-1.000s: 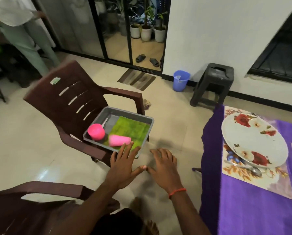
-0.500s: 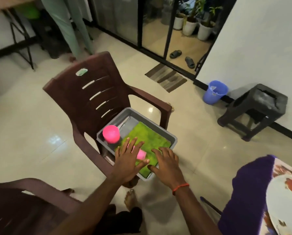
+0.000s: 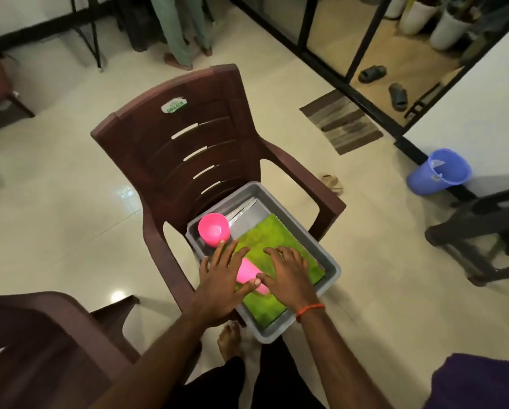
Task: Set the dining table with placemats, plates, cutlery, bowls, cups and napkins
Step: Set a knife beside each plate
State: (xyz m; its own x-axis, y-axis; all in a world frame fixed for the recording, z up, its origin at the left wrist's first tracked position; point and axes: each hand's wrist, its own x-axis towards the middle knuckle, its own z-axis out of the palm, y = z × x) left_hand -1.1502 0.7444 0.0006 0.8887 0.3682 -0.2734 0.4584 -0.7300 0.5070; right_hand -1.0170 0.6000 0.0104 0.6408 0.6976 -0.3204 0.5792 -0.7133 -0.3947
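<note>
Both my hands are over a grey rectangular plastic tray that sits on the seat of a brown slatted plastic armchair. My left hand has a wide grip, fingers spread and straight, holding nothing. Its thumb lies across a pink plastic cup that is on its side on a green textured cloth spread over the tray floor. My right hand, with an orange thread at the wrist, also has a wide grip, its fingers slightly bent over the cloth just right of the cup. It may be touching the cloth, but motion blur keeps me from being sure.

A round pink plastic bowl stands upright in the tray's far left corner, just beyond my left fingertips. Metal cutlery lies beside the bowl along the far wall. A corner of the purple-clothed table shows at lower right, well apart from the chair.
</note>
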